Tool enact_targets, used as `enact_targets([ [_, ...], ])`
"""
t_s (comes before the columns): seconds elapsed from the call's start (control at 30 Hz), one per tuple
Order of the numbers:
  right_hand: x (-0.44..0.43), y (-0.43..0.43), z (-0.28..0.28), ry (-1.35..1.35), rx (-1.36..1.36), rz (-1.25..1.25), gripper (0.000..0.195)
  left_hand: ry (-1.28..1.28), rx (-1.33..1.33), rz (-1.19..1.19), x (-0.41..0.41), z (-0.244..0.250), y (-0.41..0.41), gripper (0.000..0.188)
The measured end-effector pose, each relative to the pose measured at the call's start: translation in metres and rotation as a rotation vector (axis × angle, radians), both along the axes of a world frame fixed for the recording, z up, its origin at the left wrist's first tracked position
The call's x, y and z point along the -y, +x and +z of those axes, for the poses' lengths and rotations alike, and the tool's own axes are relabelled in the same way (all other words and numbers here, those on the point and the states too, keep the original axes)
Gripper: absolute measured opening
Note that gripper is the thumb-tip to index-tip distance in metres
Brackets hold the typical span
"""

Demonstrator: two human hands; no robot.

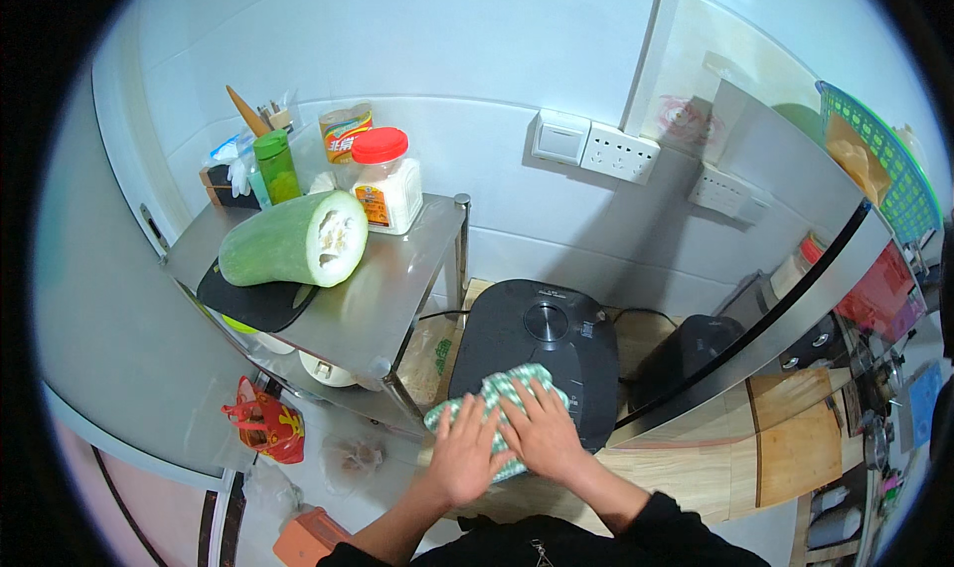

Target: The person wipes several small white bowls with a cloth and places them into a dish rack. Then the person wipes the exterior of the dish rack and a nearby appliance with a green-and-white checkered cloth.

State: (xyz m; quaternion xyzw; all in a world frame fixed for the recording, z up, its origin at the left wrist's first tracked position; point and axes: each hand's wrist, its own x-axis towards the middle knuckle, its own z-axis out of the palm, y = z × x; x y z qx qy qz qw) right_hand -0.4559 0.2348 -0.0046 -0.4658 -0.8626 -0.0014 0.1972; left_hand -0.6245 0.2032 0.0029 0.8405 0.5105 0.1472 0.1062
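A green-and-white checked cloth (522,377) lies bunched on the front part of a black electric cooker (492,321), which has a round dial on top. My left hand (469,451) presses on the cloth's left part, fingers pointing away from me. Close beside it, my right hand (544,429) bears down on the right part with its fingers slightly spread. Both palms hide much of the cloth and some of the cooker's front. The cooker stands on a wood-patterned surface (671,485).
Left stands a steel shelf (395,269) with a cut winter melon (272,239) on a black board (253,302), a red-lidded jar (399,194) and a green-capped bottle (276,168). A glossy panel (715,269) rises at right. Below the shelf sits a red bag (287,425).
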Motion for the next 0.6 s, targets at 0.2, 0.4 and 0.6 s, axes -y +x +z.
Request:
enact_targets([
  [0.2,0.032,0.042,0.009,-0.088,0.118,-0.232,0.049,0.032,0.017,-0.171,-0.003,-0.01,0.034,0.065],
  [0.4,-0.046,0.078,-0.003,0.009,0.029,-0.311,0.046,0.158,0.0,-0.077,-0.073,-0.012,0.071,0.061],
  [0.6,-0.063,0.109,0.015,-0.163,-0.295,-0.322,0.025,0.204,0.043,-0.066,-0.075,-0.008,0.062,0.053],
])
